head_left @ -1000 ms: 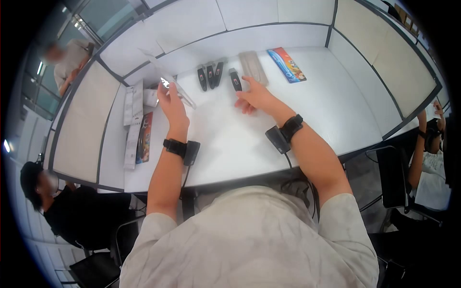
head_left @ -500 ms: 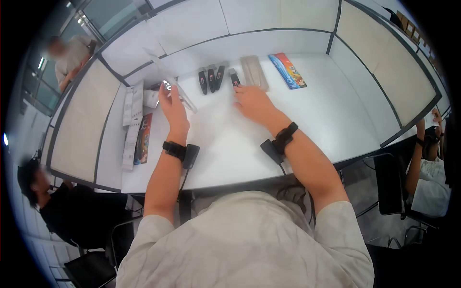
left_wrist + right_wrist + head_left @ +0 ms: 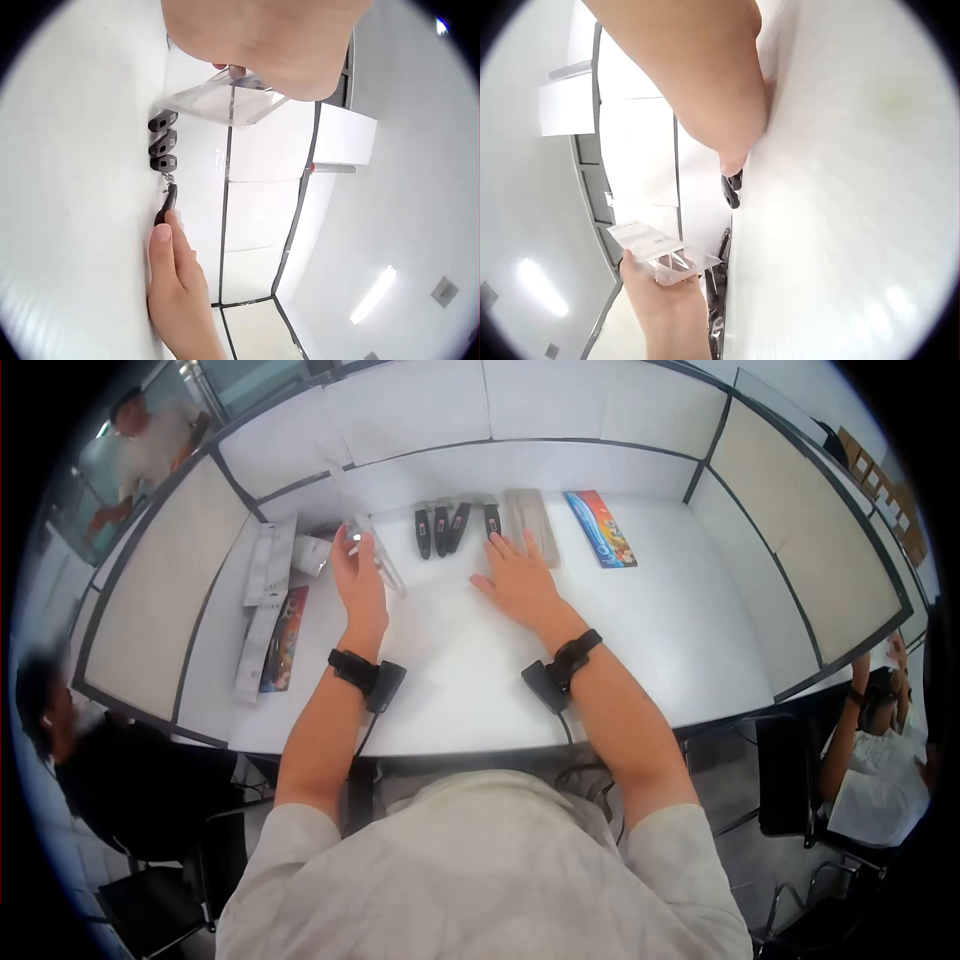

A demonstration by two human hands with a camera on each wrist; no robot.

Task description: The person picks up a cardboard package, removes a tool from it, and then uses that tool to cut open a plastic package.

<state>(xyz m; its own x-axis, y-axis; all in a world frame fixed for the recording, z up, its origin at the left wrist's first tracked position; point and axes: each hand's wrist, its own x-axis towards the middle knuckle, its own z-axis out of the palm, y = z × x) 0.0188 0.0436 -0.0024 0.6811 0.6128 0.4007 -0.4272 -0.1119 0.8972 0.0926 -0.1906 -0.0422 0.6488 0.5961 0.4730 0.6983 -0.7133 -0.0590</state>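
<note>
In the head view my left hand [image 3: 360,590] grips a clear plastic packet with a white printed card [image 3: 646,244], held up over the left part of the table. My right hand [image 3: 522,585] lies palm down with its fingers spread, fingertips at the lower end of a black-handled tool with a metal end [image 3: 491,518]. Left of that tool, a row of three similar black-handled tools [image 3: 441,532] lies on the table. The left wrist view shows the right thumb and forefinger close beside the black handle [image 3: 172,199].
Right of the tools lie a long greyish-brown pack [image 3: 532,525] and a blue-and-red card [image 3: 600,530]. White packages [image 3: 267,565] and another colourful card [image 3: 284,645] lie along the left side. Partition panels [image 3: 415,470] enclose the table [image 3: 660,630]. People sit or stand beyond both sides.
My right hand has come down from hovering near the single tool, turned palm down and spread its fingers at its lower end. My left hand keeps its grip on the packet.
</note>
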